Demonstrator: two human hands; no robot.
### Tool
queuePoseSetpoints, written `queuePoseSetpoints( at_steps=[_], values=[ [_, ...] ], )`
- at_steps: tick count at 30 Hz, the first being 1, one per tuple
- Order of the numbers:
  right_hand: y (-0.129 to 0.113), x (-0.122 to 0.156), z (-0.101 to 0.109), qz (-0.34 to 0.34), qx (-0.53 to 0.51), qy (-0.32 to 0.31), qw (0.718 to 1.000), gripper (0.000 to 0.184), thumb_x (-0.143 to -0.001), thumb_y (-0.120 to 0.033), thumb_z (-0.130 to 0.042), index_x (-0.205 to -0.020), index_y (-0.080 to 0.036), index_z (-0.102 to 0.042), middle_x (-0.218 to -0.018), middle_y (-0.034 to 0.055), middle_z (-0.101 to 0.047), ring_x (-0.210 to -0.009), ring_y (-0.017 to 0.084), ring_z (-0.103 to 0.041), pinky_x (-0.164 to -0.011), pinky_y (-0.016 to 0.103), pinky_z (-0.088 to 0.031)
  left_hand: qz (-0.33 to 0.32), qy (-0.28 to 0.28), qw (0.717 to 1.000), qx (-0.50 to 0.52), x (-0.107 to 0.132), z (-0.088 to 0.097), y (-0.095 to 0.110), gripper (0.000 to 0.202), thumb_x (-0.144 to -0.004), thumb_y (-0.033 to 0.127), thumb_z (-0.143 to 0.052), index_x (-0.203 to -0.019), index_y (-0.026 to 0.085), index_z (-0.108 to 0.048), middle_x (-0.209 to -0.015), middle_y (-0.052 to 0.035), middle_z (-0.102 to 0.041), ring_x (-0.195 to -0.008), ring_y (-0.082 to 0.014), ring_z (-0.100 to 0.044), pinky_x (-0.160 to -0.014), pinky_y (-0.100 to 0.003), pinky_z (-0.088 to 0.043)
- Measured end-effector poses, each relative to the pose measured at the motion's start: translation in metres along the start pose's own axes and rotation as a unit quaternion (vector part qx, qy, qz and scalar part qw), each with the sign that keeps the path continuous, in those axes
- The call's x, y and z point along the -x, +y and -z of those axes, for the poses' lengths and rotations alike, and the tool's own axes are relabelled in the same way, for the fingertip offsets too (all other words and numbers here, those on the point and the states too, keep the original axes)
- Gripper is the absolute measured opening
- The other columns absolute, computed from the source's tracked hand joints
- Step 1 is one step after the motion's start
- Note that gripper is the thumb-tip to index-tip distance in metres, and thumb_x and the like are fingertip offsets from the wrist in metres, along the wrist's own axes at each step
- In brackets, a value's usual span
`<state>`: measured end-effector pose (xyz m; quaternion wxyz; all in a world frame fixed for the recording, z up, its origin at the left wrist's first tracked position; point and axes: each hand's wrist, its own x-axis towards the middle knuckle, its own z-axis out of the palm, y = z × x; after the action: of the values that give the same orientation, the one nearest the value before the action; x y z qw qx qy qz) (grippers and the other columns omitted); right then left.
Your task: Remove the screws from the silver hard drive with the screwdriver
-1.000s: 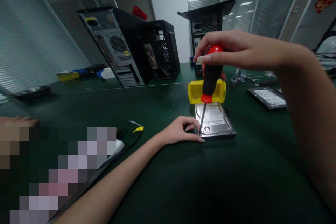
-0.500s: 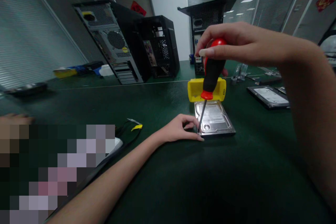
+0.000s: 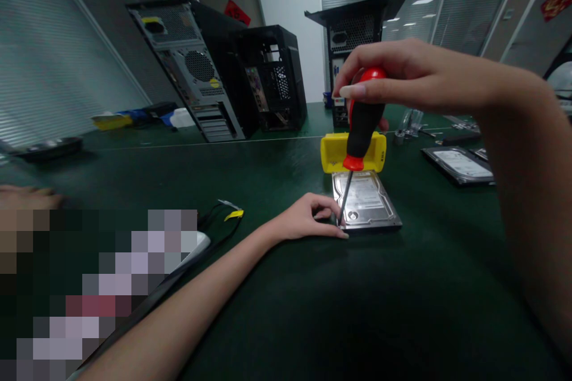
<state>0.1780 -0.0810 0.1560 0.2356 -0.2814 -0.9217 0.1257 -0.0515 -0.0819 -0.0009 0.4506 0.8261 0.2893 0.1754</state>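
A silver hard drive (image 3: 367,202) lies flat on the green table (image 3: 313,297). My right hand (image 3: 384,77) is closed over the top of a red and black screwdriver (image 3: 361,125), which stands nearly upright with its tip at the drive's near left corner. My left hand (image 3: 308,223) rests on the table against that same corner, fingers curled and pinching at the drive's edge by the tip.
A yellow holder (image 3: 333,153) stands just behind the drive. Another hard drive (image 3: 458,164) lies at the right. Three computer cases (image 3: 201,71) stand at the back. A black cable with a yellow tag (image 3: 233,214) lies left of my hand. Another person's hand (image 3: 27,197) shows at far left.
The view has shifted slightly. My right hand stays on the screwdriver with the tip at the same corner; my left hand has not moved.
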Motion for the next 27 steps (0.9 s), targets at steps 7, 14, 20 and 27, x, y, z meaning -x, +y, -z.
queuePoseSetpoints(
  at_steps=[7, 14, 20, 27],
  values=[
    [0.001, 0.0011, -0.0004, 0.006, 0.008, 0.004, 1.0, 0.025, -0.084, -0.049, -0.044, -0.104, -0.036, -0.052, -0.106, -0.0028, -0.057, -0.096, 0.019, -0.058, -0.072, 0.032, -0.057, 0.002, -0.006, 1.0, -0.006, -0.0001, 0.0004, 0.001, 0.023, -0.066, 0.028, -0.071, -0.081, 0.012, -0.064, -0.062, 0.0054, -0.04, -0.058, -0.0069, -0.033, -0.057, -0.021, -0.028],
    [0.0007, -0.0006, -0.0002, 0.002, 0.003, 0.001, 1.0, 0.023, -0.084, -0.048, -0.045, -0.103, -0.037, -0.053, -0.105, -0.0037, -0.057, -0.094, 0.018, -0.059, -0.072, 0.033, -0.057, 0.006, 0.0, 1.0, -0.004, -0.0002, -0.0006, 0.0013, 0.023, -0.065, 0.028, -0.071, -0.08, 0.011, -0.065, -0.06, 0.0057, -0.037, -0.057, -0.0067, -0.033, -0.056, -0.021, -0.028],
    [0.0012, 0.0008, -0.0004, 0.008, 0.008, 0.006, 1.0, 0.022, -0.085, -0.047, -0.045, -0.103, -0.038, -0.052, -0.104, -0.0043, -0.057, -0.094, 0.018, -0.059, -0.07, 0.033, -0.057, 0.008, 0.001, 1.0, -0.008, -0.0002, -0.0009, 0.0013, 0.024, -0.065, 0.03, -0.071, -0.08, 0.011, -0.064, -0.061, 0.005, -0.04, -0.057, -0.0069, -0.032, -0.056, -0.021, -0.028],
    [0.0003, 0.0009, -0.0005, -0.002, 0.015, 0.007, 1.0, 0.021, -0.085, -0.047, -0.044, -0.102, -0.038, -0.052, -0.104, -0.0045, -0.058, -0.095, 0.019, -0.058, -0.074, 0.035, -0.056, 0.003, -0.002, 1.0, -0.004, -0.0002, -0.0007, -0.0002, 0.024, -0.066, 0.03, -0.07, -0.079, 0.011, -0.064, -0.062, 0.0051, -0.039, -0.058, -0.007, -0.033, -0.057, -0.021, -0.028]
  ],
)
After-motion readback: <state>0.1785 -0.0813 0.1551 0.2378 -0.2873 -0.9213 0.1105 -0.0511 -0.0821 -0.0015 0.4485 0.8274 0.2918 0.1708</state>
